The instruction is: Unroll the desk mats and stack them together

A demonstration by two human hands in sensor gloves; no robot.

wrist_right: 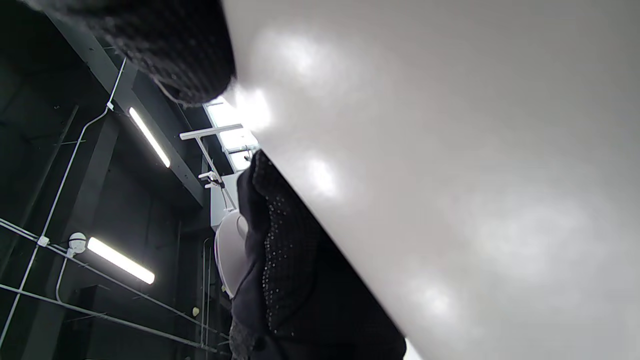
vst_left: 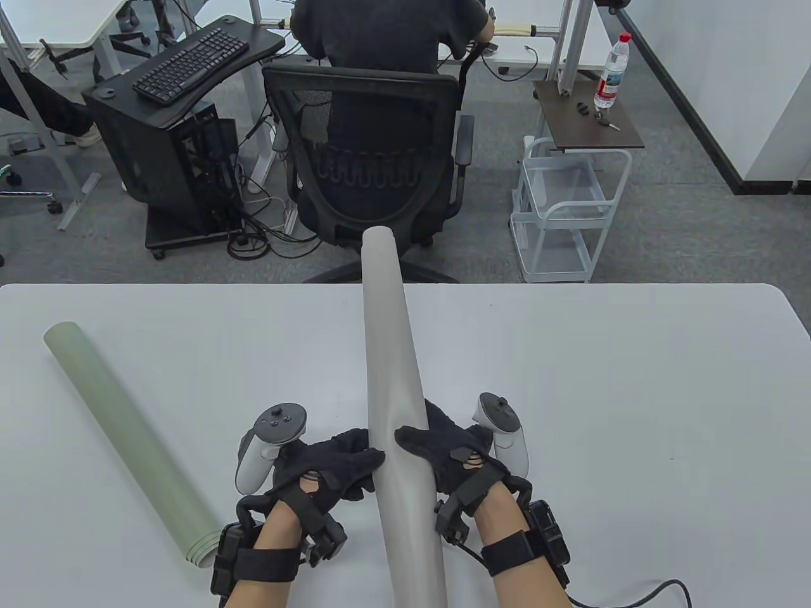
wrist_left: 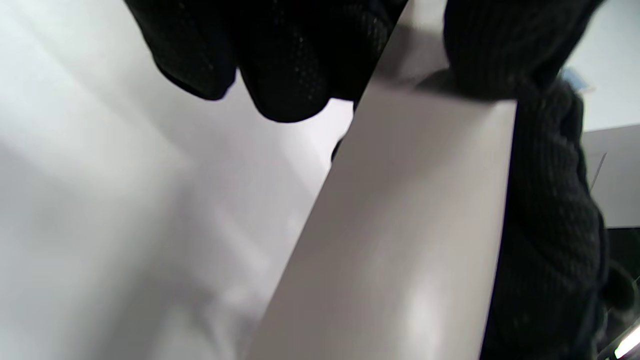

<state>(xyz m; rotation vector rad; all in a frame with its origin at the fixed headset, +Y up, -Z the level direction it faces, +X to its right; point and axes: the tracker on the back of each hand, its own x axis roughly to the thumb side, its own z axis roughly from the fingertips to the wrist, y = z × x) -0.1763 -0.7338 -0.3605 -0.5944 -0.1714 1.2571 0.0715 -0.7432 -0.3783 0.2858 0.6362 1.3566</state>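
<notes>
A rolled grey desk mat runs from the near edge up past the table's far edge, lifted at an angle. My left hand grips it from the left and my right hand grips it from the right, thumbs over the roll. The grey roll fills the left wrist view and the right wrist view, with gloved fingers beside it. A rolled pale green desk mat lies diagonally on the table at the left, apart from both hands.
The white table spans the view. Beyond its far edge are a black office chair with a seated person, a black computer stand and a white wire cart.
</notes>
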